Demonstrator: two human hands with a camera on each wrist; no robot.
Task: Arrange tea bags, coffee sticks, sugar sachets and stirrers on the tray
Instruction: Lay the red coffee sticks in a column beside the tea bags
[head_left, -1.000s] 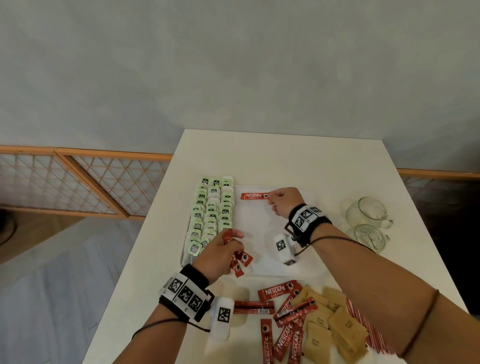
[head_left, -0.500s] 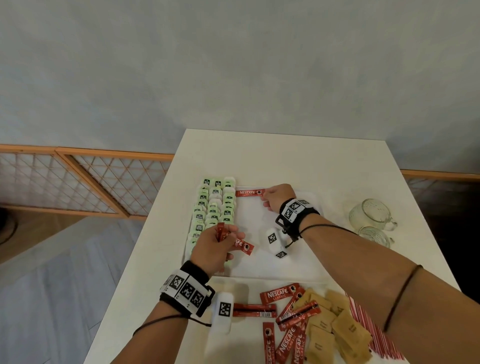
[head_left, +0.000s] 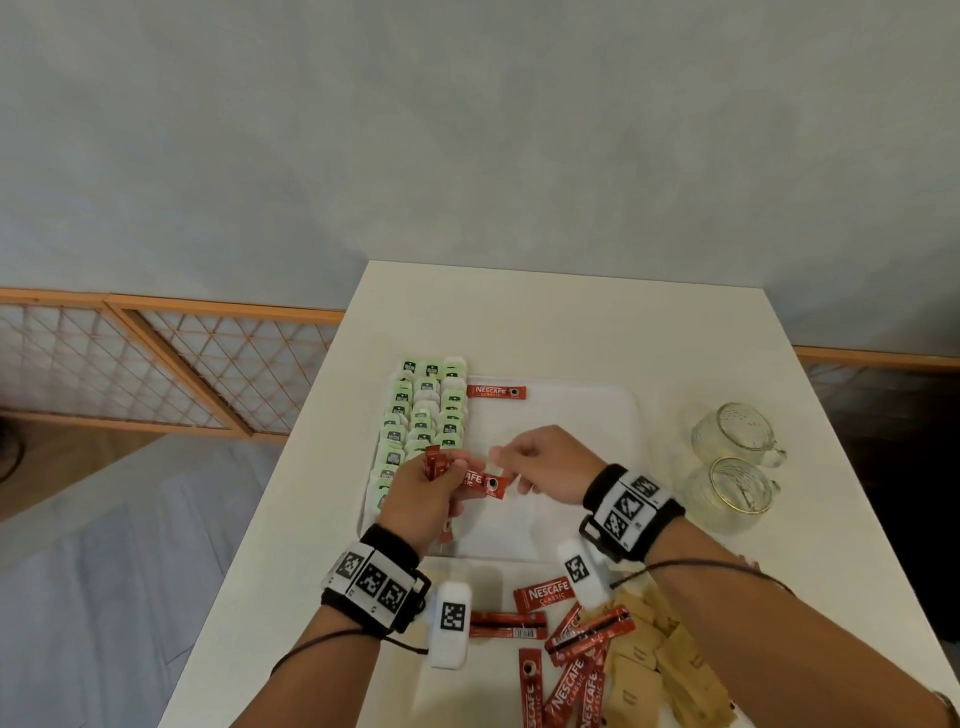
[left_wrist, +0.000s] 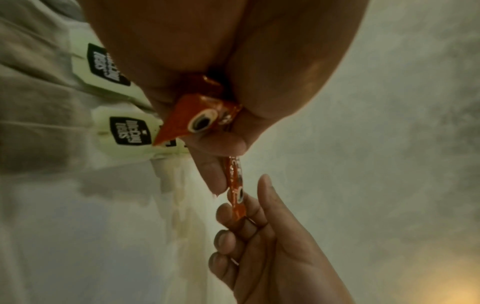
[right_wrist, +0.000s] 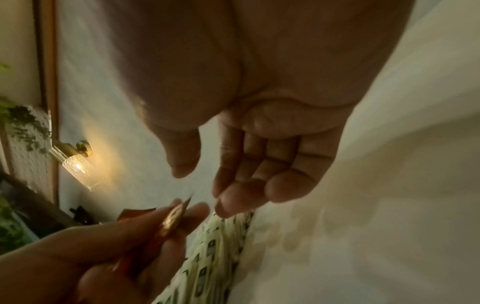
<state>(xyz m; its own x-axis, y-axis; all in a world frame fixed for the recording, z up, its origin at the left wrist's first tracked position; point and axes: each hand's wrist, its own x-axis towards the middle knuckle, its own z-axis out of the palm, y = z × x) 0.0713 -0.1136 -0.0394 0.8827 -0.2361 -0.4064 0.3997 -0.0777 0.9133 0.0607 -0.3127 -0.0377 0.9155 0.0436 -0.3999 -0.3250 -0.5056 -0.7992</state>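
Reaching in from the near edge of the table (head_left: 571, 332), both forearms meet over the white tray (head_left: 587, 410). The left hand (head_left: 421, 493) hovers above the tray's left part with its fingers curled round a small bunch of red coffee sticks (head_left: 435, 462); one stick (head_left: 483, 483) juts out to the right between thumb and forefinger, its printed end free. In the left wrist view that protruding stick (left_wrist: 235, 185) runs down from the fingers toward the other hand. The right hand (head_left: 545, 462) comes in just right of it, palm turned leftward, fingers loosely bent and parted from the thumb; its fingertips (right_wrist: 233, 203) lie right beside the stick's free end, and whether they touch it cannot be told, but they are not closed on it.

Three columns of green tea bags (head_left: 423, 410) fill the tray's left side, directly under and beyond the left hand. A single coffee stick (head_left: 496, 392) lies flat at the tray's far edge, just right of the tea bags. Loose coffee sticks (head_left: 566, 670) and brown sugar sachets (head_left: 670, 675) are heaped on the table near the person, off the tray. Two glass cups (head_left: 732, 457) stand to the tray's right.
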